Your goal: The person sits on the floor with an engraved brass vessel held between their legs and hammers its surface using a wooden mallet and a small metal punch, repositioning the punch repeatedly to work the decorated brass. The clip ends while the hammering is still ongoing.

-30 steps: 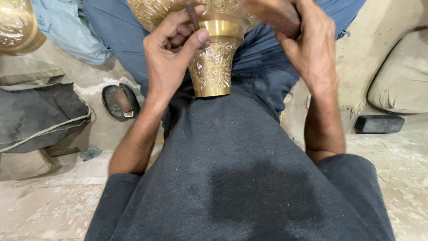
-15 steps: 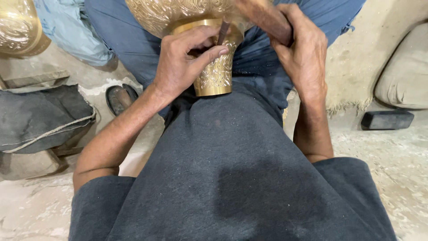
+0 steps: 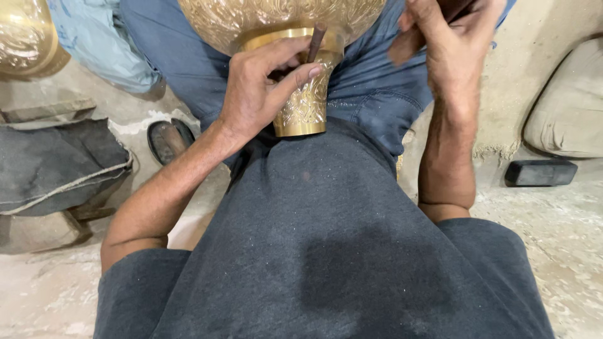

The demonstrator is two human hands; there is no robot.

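Gripping a thin dark metal punch (image 3: 316, 41) between thumb and curled fingers, the left hand (image 3: 260, 88) rests against the neck of an engraved brass vessel (image 3: 289, 37). The punch stands nearly upright, its lower end hidden behind the fingers and its upper end leaning slightly right against the brass. Far to the left of this hand lie a folded dark cloth (image 3: 56, 166) on the dusty floor (image 3: 38, 295) and a dark sandal (image 3: 168, 139), with another rounded brass piece (image 3: 25, 37) above them at the corner.

The vessel shines golden, covered with fine floral chasing; its wide belly sits at the top edge and its narrow flared foot points down toward the person's dark shirt (image 3: 326, 251), so its long axis runs roughly vertical in view.

Right of it, the right hand (image 3: 452, 44) is closed around a dark tool handle that is blurred and mostly cut off. Further right lie a black rectangular block (image 3: 540, 172) and a beige cushion (image 3: 565, 113).
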